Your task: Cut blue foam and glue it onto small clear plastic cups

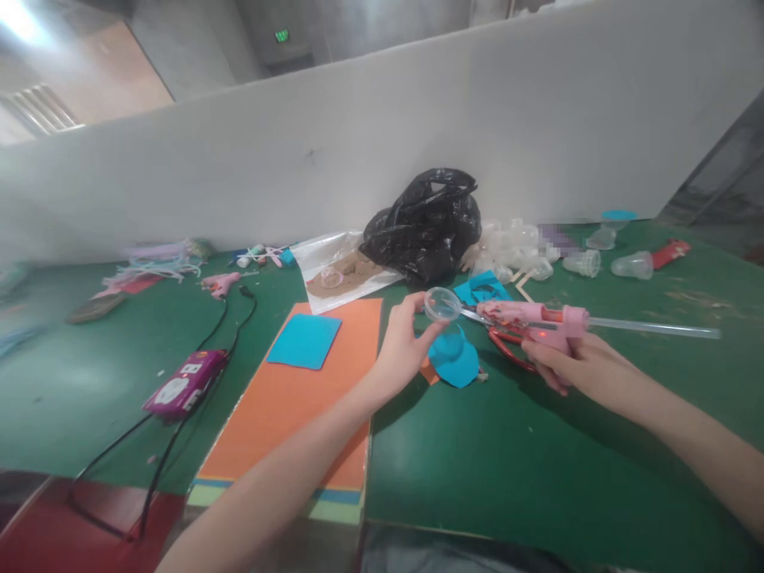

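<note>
Pinched between the fingers of my left hand (pixel 406 338) is a clear plastic cup (pixel 442 305), its round opening facing me. My right hand (pixel 576 362) is wrapped round the handle of a pink hot glue gun (pixel 525 316), whose nozzle points left at the cup's rim. A long clear glue stick (pixel 653 327) sticks out of the gun's back, and a small red light glows on its side. Below the cup lies a round blue cut-out (pixel 457 360). Partly hidden behind the gun are scissors with red handles (pixel 507 350), lying on the green table.
Orange sheets (pixel 304 414) with a blue square (pixel 304 341) on top lie left of centre. A black plastic bag (pixel 426 227) and clear cups (pixel 582 263) stand along the white partition (pixel 358 151). A purple power strip (pixel 186 383) with black cables and another pink glue gun (pixel 220 284) are at left.
</note>
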A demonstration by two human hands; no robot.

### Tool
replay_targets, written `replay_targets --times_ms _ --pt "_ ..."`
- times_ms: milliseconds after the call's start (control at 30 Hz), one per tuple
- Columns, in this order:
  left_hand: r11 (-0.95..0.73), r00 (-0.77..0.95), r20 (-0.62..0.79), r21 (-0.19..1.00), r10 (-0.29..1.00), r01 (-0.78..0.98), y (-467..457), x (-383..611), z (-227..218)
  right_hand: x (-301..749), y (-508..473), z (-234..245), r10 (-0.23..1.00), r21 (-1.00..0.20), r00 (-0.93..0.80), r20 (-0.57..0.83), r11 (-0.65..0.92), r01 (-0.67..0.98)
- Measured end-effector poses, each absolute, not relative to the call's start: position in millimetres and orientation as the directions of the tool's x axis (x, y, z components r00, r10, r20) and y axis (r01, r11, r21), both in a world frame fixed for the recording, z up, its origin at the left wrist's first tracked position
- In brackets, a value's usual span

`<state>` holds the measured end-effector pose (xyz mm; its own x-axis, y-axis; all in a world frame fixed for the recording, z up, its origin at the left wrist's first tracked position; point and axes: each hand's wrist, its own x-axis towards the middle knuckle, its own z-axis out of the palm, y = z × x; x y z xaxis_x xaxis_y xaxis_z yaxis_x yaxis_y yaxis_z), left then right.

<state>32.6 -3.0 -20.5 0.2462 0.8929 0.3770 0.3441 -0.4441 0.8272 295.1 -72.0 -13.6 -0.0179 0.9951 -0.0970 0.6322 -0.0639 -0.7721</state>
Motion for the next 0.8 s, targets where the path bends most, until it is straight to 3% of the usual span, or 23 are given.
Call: replay_targets --times_ms 167,367,667,800 --pt "-0.448 0.235 0.387 0.83 0.892 0.332 -3 33 -18 294 -69 -13 0.992 -0.736 0.035 -0.123 -0.115 0.667" --pt "-0.453 0.249 0.385 0.821 0.889 0.347 -3 33 -22 292 -67 -15 0.989 -0.851 0.136 -0.053 -0.116 0.513" --pt "-0.46 0.343 0.342 0.808 0.875 0.369 -15 38 -17 286 -75 -12 0.995 -0.912 -0.093 -0.036 0.006 0.41" --pt "-0.475 0.384 0.334 0.799 0.861 0.368 -18 39 -16 283 -77 -10 0.993 -0.908 -0.103 -0.053 -0.006 0.418"
